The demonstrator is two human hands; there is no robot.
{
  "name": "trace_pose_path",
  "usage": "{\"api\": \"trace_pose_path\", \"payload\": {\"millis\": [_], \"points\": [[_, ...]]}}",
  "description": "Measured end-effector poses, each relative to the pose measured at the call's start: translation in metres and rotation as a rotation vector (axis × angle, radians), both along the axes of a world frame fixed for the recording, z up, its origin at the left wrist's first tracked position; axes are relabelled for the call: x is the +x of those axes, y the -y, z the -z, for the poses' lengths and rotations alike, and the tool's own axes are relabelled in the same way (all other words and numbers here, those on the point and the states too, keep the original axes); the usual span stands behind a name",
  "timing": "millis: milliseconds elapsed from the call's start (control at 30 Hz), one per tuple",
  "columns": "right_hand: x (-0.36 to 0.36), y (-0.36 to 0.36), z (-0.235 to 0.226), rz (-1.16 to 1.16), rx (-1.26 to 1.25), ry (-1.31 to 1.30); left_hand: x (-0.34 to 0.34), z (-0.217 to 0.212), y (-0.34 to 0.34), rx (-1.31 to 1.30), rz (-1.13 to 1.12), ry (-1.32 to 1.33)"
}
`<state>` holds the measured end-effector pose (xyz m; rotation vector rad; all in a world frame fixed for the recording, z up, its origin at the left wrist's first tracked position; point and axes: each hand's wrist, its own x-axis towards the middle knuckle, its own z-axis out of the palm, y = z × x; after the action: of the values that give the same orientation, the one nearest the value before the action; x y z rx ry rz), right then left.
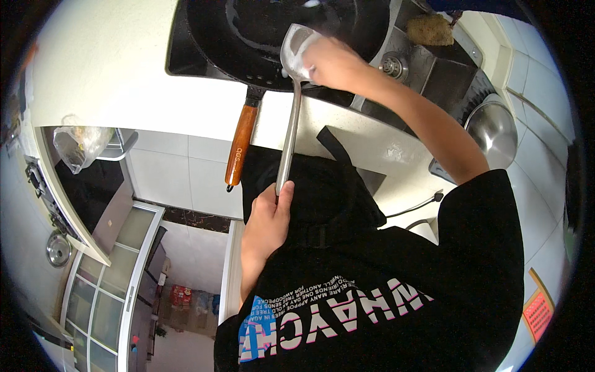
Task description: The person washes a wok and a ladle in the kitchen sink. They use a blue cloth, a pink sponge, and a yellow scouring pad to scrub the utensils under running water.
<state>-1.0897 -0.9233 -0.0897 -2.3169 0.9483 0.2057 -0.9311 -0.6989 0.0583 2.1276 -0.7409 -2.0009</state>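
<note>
A long metal spatula (290,124) slants up from my body to the frying pan, its broad blade wet with white suds. My left hand (267,223) is wrapped round the lower end of its handle. Against the blade, my right hand (334,64) is closed and slightly blurred; whatever its fingers may hold is hidden. Beneath the blade is the large black pan (214,46), with foam spots inside. Its wooden handle (242,144) juts over the counter's front edge, left of the spatula.
To the right lies a dark sink (443,80) with a metal drain (393,66). A brown sponge (430,30) rests at its far side. A steel bowl (491,133) stands at the right. The pale counter (111,74) stretches left, with a plastic bag (80,141) below it.
</note>
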Motion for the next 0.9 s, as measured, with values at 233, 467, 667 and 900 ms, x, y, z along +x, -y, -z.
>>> {"api": "trace_pose_path", "payload": {"millis": [233,467,667,900], "points": [[0.004,0.014,-0.006,0.103,-0.128,0.063,-0.003,0.003,-0.009,0.014,-0.117,-0.053],[0.009,0.000,-0.022,-0.126,0.012,-0.129,-0.007,0.003,-0.010,0.079,-0.216,-0.140],[0.003,-0.003,-0.004,-0.074,-0.046,-0.058,-0.006,0.001,-0.007,0.010,-0.146,-0.096],[0.013,-0.001,-0.009,-0.054,-0.120,-0.066,-0.004,-0.003,0.004,0.095,-0.112,-0.048]]}}
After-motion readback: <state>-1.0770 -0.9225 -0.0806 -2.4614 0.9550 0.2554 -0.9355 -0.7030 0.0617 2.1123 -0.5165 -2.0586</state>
